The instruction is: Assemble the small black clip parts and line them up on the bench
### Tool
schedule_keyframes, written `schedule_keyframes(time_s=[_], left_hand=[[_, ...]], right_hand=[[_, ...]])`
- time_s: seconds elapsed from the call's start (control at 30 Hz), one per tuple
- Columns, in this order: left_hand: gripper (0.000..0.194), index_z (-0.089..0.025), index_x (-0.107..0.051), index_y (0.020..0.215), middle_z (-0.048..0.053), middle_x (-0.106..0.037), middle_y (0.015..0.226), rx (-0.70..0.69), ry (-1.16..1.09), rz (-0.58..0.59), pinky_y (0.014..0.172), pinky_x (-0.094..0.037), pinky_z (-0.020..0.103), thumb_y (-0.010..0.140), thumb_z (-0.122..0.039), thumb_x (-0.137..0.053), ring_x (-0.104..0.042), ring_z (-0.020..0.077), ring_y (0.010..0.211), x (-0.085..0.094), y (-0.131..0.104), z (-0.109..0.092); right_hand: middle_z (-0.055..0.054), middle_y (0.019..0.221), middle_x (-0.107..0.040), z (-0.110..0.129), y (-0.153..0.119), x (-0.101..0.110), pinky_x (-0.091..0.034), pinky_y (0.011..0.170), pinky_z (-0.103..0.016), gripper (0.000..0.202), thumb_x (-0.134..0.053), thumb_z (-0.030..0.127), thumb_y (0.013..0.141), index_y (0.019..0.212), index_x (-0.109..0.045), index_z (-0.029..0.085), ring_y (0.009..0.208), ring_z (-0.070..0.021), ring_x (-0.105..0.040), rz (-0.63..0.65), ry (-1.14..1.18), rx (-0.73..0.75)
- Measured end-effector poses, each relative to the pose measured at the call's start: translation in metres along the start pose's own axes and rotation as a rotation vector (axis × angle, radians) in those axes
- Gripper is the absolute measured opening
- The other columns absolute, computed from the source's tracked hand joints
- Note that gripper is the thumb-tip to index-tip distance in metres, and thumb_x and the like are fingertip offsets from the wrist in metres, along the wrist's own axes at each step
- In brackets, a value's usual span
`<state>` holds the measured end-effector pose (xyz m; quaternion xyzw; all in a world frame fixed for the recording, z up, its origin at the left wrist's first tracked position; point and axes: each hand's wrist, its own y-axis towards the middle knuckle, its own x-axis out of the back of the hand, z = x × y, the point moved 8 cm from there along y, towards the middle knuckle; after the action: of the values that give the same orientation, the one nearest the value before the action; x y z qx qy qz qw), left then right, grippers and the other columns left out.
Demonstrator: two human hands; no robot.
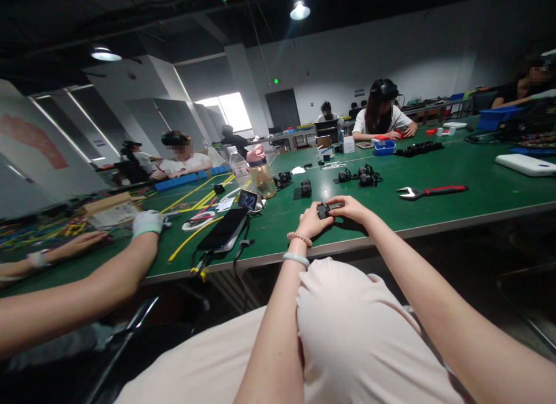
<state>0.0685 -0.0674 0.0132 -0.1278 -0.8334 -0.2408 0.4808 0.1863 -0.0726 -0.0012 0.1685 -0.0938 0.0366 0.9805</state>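
Close to the table's near edge, my left hand point(313, 221) grips a small black part point(324, 211), with a beaded bracelet and a pale bangle on that wrist. My right hand point(350, 209) meets it from the right, its fingers closed at the same part. What the part is exactly, I cannot make out. Just beyond my hands stands a black module with fins point(304, 189). Further right lie similar black pieces point(367, 175) with short cables. An adjustable wrench point(434, 191) with red and black grips rests to the right of my hands.
A phone point(223, 230) and a small display point(249, 200) sit left of my hands on the green table point(456, 218). Behind them are a drink bottle point(261, 175) and a clear water bottle point(239, 166). A co-worker's gloved hand point(147, 222) reaches in from the left, near coloured wires.
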Motion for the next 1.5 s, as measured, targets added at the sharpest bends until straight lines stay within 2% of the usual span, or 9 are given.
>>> schedule_keyframes(time_s=[0.17,0.43,0.67,0.83,0.93,1.1,1.2,1.37,1.5], left_hand=[[0.060,-0.025,-0.039,0.111,0.004,-0.057,0.096,-0.035,-0.005,-0.015,0.079,-0.035,0.031,0.060,-0.052,-0.054,-0.051,0.0207,0.091,-0.003,0.003,0.003],[0.060,-0.026,-0.039,0.110,0.003,-0.057,0.096,-0.030,-0.010,-0.015,0.078,-0.035,0.031,0.059,-0.053,-0.055,-0.051,0.0208,0.091,-0.003,0.004,0.004],[0.062,-0.024,-0.038,0.112,0.004,-0.056,0.099,0.016,0.003,-0.002,0.081,-0.034,0.030,0.059,-0.051,-0.056,-0.050,0.0208,0.095,-0.001,0.002,0.001],[0.065,-0.025,-0.038,0.112,0.004,-0.056,0.097,-0.003,0.011,-0.021,0.078,-0.036,0.030,0.058,-0.055,-0.055,-0.051,0.0211,0.091,-0.004,0.005,0.006],[0.065,-0.025,-0.038,0.112,0.004,-0.056,0.096,-0.010,0.011,-0.022,0.077,-0.036,0.030,0.058,-0.056,-0.055,-0.051,0.0210,0.090,-0.005,0.006,0.008],[0.063,-0.025,-0.039,0.112,0.004,-0.056,0.097,-0.019,0.013,-0.010,0.077,-0.036,0.030,0.058,-0.054,-0.055,-0.052,0.0209,0.090,-0.003,0.005,0.005],[0.062,-0.024,-0.040,0.111,0.004,-0.056,0.098,-0.014,0.015,0.000,0.077,-0.036,0.030,0.059,-0.052,-0.056,-0.052,0.0209,0.091,-0.002,0.004,0.003],[0.060,-0.024,-0.040,0.110,0.004,-0.057,0.098,-0.010,0.014,-0.003,0.078,-0.036,0.030,0.059,-0.051,-0.057,-0.052,0.0208,0.091,-0.002,0.004,0.000],[0.061,-0.023,-0.039,0.110,0.005,-0.057,0.099,-0.005,0.012,-0.011,0.080,-0.036,0.030,0.059,-0.051,-0.057,-0.051,0.0206,0.092,-0.002,0.006,0.000]], right_hand=[[-0.007,0.095,-0.059,0.006,-0.001,0.001,-0.045,0.073,-0.029,0.039,-0.062,0.017,0.057,0.096,-0.056,0.014,0.080,-0.0147,-0.056,0.002,-0.023,0.048],[-0.005,0.088,-0.060,0.007,-0.001,0.003,-0.043,0.073,-0.029,0.031,-0.060,0.023,0.061,0.090,-0.057,0.015,0.081,-0.0145,-0.055,-0.029,-0.106,0.090],[-0.003,0.075,-0.059,-0.001,0.002,0.000,-0.043,0.060,-0.024,0.030,-0.053,0.034,0.067,0.090,-0.055,0.015,0.061,-0.0095,-0.053,-0.025,-0.107,0.055],[-0.001,0.071,-0.058,0.000,0.003,-0.002,-0.041,0.056,-0.020,0.029,-0.049,0.038,0.069,0.084,-0.056,0.014,0.058,-0.0086,-0.050,-0.021,-0.132,0.051],[-0.001,0.069,-0.058,0.003,0.002,-0.002,-0.039,0.056,-0.020,0.031,-0.044,0.042,0.072,0.082,-0.057,0.015,0.059,-0.0094,-0.050,-0.043,-0.251,0.047],[-0.003,0.069,-0.059,0.013,0.001,0.001,-0.034,0.062,-0.021,0.038,-0.034,0.043,0.079,0.073,-0.059,0.015,0.067,-0.0120,-0.050,-0.164,-0.589,0.117],[-0.005,0.070,-0.058,0.015,0.001,0.000,-0.033,0.062,-0.021,0.042,-0.030,0.042,0.082,0.071,-0.060,0.015,0.069,-0.0122,-0.049,-0.181,-0.706,0.124],[-0.005,0.068,-0.056,0.014,0.002,0.001,-0.033,0.064,-0.021,0.044,-0.028,0.042,0.083,0.071,-0.060,0.015,0.071,-0.0129,-0.048,-0.195,-0.747,0.133],[-0.005,0.065,-0.054,0.012,0.004,0.004,-0.036,0.068,-0.023,0.045,-0.028,0.044,0.082,0.068,-0.060,0.015,0.074,-0.0142,-0.049,-0.213,-0.684,0.153]])
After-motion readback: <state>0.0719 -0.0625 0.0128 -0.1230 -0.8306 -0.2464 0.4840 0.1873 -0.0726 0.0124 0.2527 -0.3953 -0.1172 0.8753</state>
